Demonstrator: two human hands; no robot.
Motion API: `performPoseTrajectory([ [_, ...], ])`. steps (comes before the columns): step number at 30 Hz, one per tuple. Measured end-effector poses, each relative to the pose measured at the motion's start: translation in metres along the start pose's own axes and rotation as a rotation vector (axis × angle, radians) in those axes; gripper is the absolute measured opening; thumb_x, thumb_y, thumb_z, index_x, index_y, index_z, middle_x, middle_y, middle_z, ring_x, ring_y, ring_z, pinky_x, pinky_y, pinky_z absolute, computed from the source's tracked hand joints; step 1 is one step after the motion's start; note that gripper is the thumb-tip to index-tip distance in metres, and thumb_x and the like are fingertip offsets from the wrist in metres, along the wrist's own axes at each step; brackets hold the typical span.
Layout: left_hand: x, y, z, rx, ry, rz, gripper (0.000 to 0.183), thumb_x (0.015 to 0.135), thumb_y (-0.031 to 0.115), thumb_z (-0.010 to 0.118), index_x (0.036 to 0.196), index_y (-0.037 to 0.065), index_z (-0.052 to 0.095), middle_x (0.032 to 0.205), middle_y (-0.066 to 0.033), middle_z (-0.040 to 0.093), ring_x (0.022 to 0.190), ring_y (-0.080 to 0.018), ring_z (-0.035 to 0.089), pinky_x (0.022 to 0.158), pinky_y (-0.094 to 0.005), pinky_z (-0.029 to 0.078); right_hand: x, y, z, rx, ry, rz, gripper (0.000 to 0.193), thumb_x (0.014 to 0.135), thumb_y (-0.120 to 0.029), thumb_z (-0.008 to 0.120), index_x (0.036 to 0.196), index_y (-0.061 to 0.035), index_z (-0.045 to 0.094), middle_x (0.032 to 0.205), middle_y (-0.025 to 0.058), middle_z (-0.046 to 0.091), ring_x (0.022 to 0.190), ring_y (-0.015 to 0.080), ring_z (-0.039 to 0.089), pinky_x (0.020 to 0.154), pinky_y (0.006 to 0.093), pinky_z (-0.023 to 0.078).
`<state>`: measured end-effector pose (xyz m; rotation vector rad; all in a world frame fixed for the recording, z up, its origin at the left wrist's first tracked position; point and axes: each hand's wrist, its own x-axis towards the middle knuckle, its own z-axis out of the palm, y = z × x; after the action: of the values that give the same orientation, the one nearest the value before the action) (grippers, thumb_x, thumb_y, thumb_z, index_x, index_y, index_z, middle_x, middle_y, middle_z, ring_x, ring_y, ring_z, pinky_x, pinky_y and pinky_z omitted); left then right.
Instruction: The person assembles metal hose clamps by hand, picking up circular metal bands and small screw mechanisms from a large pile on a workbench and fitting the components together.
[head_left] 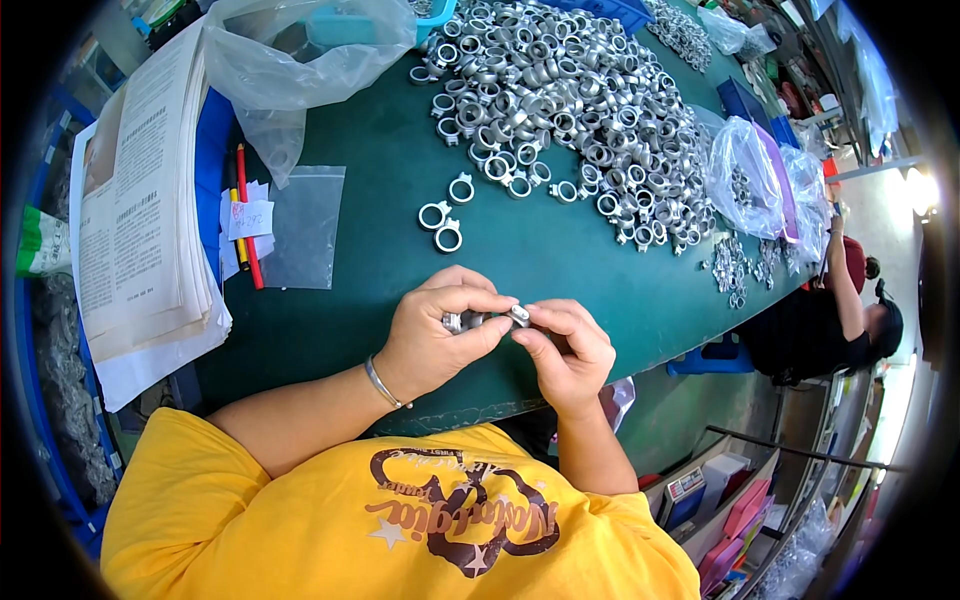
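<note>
Metal piece [519, 316], long axis aslant

Your left hand [435, 325] and right hand [570, 355] sit in bright, even light, looking reasonably crisp, though fine detail on the small metal piece [519, 316] between them is hard to read. Far to the right of your right hand, a lamp [921, 191] flares to white. Beyond your hands, the heaped metal rings [560, 90] glint. Well left of your left hand, the blue rack [48, 470] bows with fisheye distortion; black fills the corners.
</note>
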<state>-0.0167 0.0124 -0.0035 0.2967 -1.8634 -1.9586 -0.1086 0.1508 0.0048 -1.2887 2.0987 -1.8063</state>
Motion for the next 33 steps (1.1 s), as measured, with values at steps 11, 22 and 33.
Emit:
performPoseTrajectory([
  [11,0.001,0.002,0.001,0.063,0.009,0.053,0.014,0.07,-0.001,0.07,0.082,0.004,0.066,0.085,-0.0046,0.057,0.073,-0.0096,0.054,0.062,-0.0197,0.043,0.003,0.009,-0.001,0.023,-0.02,-0.032,0.019,0.071,0.008,0.066,0.089,0.0017,0.063,0.087,0.0141,0.063,0.076,0.0209,0.062,0.065,0.0262,0.05],
  [22,0.002,0.0,0.002,0.119,0.029,0.107,0.013,0.068,0.0,0.071,0.077,0.004,0.062,0.08,-0.0061,0.059,0.07,-0.0131,0.057,0.061,-0.0227,0.046,0.003,0.016,0.0,0.001,-0.079,-0.078,0.02,0.076,0.006,0.062,0.096,0.0021,0.061,0.09,0.0147,0.063,0.078,0.0211,0.062,0.067,0.0265,0.051],
  [33,0.001,-0.002,-0.001,-0.204,0.008,-0.187,0.005,0.077,0.003,0.064,0.079,0.001,0.06,0.081,-0.0027,0.058,0.062,-0.0064,0.053,0.054,-0.0189,0.042,0.007,0.01,-0.009,1.294,0.051,0.896,0.025,0.087,-0.008,0.052,0.109,0.003,0.051,0.075,0.0141,0.061,0.053,0.0144,0.054,0.045,0.0263,0.047],
])
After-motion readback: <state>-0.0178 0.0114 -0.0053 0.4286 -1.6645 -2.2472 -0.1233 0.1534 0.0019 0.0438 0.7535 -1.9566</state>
